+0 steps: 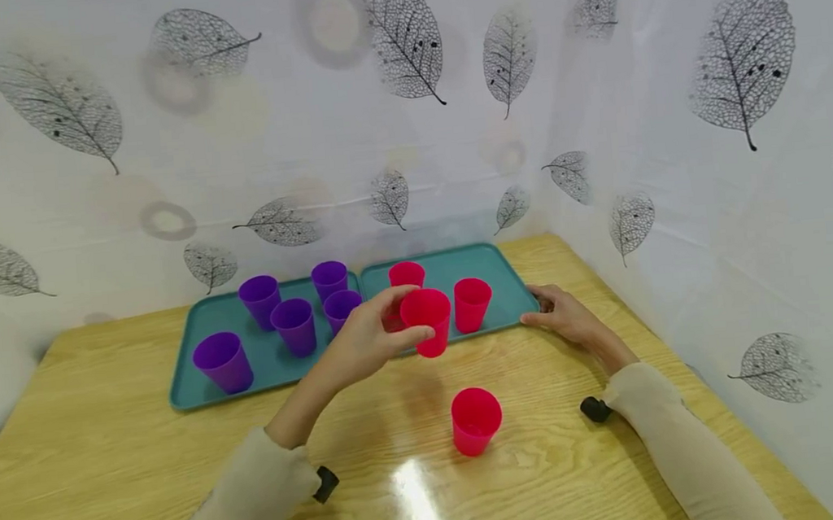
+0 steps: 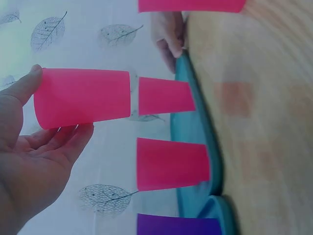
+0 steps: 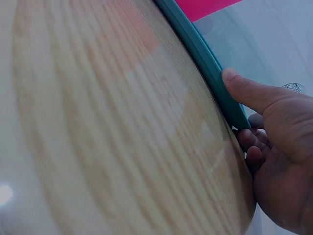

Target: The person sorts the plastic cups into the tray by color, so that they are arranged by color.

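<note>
My left hand (image 1: 366, 344) grips a pinkish-red plastic cup (image 1: 432, 324) by its side, thumb across from the fingers. That cup is held up in front of the right teal tray (image 1: 505, 292), on which a red cup (image 1: 407, 272) stands at the back and another red cup (image 1: 472, 308) nearer the front. At the tray's front right corner, my right hand (image 1: 566, 315) holds the edge. The right wrist view shows the thumb (image 3: 249, 90) on the rim and curled fingers at the corner. One more red cup (image 1: 476, 422) is on the table, nearer to me.
To the left, a second teal tray (image 1: 195, 343) bears several purple cups (image 1: 221, 362), partly hidden by the left hand. Both trays lie on a wood-grain table (image 1: 109, 464). A white leaf-print curtain (image 1: 266, 125) hangs behind the table and along its right side.
</note>
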{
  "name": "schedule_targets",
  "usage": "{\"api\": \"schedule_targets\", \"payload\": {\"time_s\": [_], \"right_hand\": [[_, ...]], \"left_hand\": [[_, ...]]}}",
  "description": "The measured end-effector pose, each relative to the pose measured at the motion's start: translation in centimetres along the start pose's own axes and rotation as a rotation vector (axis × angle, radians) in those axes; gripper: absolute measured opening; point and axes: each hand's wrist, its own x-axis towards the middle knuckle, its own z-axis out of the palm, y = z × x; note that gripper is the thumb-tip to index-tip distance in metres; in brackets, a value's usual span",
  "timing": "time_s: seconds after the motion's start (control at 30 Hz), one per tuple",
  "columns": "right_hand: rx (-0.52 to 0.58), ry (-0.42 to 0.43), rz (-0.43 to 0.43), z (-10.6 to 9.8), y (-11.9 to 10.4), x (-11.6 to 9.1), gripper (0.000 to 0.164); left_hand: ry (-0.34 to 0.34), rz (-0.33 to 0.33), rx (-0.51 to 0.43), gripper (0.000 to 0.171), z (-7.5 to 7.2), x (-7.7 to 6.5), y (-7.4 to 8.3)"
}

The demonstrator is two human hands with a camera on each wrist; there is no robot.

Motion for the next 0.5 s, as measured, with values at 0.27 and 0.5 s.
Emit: {"api": "schedule_targets", "payload": {"time_s": [0.27, 0.5], "right_hand": [[0.008, 0.001, 0.002, 0.0, -1.1, -0.4, 0.071], [0.008, -0.003, -0.021, -0.3, -4.0, -1.4, 0.067]], "left_hand": [[0.040, 0.007, 0.021, 0.070, -1.4, 2.4, 2.0], [0.078, -0.022, -0.025, 0.071, -2.5, 4.8, 2.1]]}}
